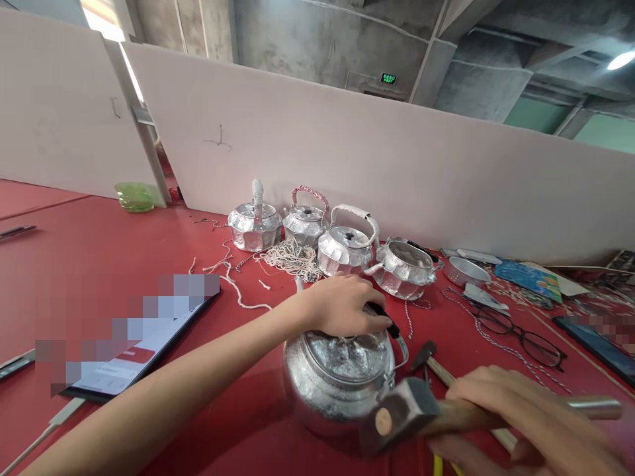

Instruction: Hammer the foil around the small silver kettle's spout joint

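Observation:
A silver metal kettle with a dented lid stands in front of me on the red table. My left hand reaches over its top, fingers curled round the black handle. In my right hand is a hammer, gripped by its wooden handle and blurred by motion. The hammer's head is close to the kettle's lower right side; I cannot tell whether they touch. Behind the hammer lies a second hammer with a dark narrow head and a wooden handle.
Several silver kettles stand in a row before a white partition, with tangled cord among them. A phone rests at left. Eyeglasses, a perforated metal bowl and another phone lie at right.

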A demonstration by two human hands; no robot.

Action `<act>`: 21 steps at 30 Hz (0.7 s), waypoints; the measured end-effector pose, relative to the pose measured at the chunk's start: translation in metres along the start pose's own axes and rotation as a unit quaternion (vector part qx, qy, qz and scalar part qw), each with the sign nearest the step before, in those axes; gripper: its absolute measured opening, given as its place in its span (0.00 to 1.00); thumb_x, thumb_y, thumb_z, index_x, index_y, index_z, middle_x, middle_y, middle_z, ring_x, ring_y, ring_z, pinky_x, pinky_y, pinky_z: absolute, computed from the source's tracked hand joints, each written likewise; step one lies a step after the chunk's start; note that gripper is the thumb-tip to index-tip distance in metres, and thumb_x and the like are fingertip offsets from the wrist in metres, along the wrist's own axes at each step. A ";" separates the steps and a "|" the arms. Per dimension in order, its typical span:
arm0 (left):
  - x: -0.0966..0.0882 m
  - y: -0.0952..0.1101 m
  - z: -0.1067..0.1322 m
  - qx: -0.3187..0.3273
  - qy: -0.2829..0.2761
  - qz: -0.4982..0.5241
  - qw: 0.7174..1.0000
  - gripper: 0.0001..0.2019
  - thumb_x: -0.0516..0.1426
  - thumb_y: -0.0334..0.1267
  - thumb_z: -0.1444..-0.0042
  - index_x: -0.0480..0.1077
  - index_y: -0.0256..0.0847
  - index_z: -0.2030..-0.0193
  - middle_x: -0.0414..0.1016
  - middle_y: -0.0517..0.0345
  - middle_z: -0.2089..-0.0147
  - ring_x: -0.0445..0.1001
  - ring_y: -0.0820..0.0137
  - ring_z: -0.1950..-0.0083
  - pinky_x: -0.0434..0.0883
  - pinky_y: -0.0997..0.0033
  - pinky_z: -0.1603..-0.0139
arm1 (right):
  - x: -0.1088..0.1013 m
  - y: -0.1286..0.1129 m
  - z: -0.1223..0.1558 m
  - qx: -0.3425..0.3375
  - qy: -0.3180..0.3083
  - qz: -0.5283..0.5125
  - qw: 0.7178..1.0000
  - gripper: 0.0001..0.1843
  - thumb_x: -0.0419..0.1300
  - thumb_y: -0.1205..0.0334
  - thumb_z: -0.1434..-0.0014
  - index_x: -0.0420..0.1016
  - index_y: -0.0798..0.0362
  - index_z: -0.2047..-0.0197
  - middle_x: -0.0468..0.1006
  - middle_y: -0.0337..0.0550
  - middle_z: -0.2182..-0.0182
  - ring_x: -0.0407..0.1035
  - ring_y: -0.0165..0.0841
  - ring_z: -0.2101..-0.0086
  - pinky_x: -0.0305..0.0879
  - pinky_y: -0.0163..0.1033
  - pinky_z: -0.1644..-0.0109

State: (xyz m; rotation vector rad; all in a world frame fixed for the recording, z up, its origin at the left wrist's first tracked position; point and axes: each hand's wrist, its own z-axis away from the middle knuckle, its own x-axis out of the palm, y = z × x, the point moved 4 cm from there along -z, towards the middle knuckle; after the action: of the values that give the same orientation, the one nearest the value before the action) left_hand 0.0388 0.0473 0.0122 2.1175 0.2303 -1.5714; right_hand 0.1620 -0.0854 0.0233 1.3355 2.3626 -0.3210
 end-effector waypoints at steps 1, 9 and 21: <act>0.000 0.000 0.000 -0.001 0.000 -0.001 1.000 0.16 0.47 0.48 0.43 0.71 0.42 0.61 0.73 0.56 0.61 0.69 0.68 0.62 0.63 0.69 0.62 | 0.000 0.001 0.001 0.002 0.003 -0.004 1.000 0.15 0.62 0.51 0.55 0.66 0.54 0.72 0.68 0.38 0.82 0.65 0.27 0.79 0.64 0.34 0.72; 0.000 0.001 0.000 0.002 -0.004 0.003 1.000 0.16 0.47 0.47 0.43 0.71 0.42 0.60 0.73 0.56 0.61 0.69 0.68 0.61 0.63 0.70 0.62 | 0.001 -0.001 -0.003 -0.028 -0.040 -0.001 0.999 0.16 0.62 0.51 0.54 0.65 0.54 0.74 0.69 0.37 0.82 0.65 0.25 0.79 0.64 0.31 0.73; -0.001 0.003 0.000 0.001 -0.007 -0.003 1.000 0.16 0.47 0.47 0.43 0.71 0.42 0.61 0.72 0.56 0.62 0.69 0.68 0.61 0.63 0.70 0.62 | 0.003 -0.005 -0.003 -0.031 -0.041 -0.012 0.999 0.15 0.61 0.50 0.53 0.66 0.54 0.75 0.68 0.36 0.83 0.65 0.24 0.79 0.63 0.30 0.74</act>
State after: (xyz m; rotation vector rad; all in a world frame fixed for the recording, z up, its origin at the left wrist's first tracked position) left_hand 0.0396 0.0453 0.0142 2.1080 0.2307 -1.5890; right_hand 0.1560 -0.0846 0.0250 1.2419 2.3035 -0.3020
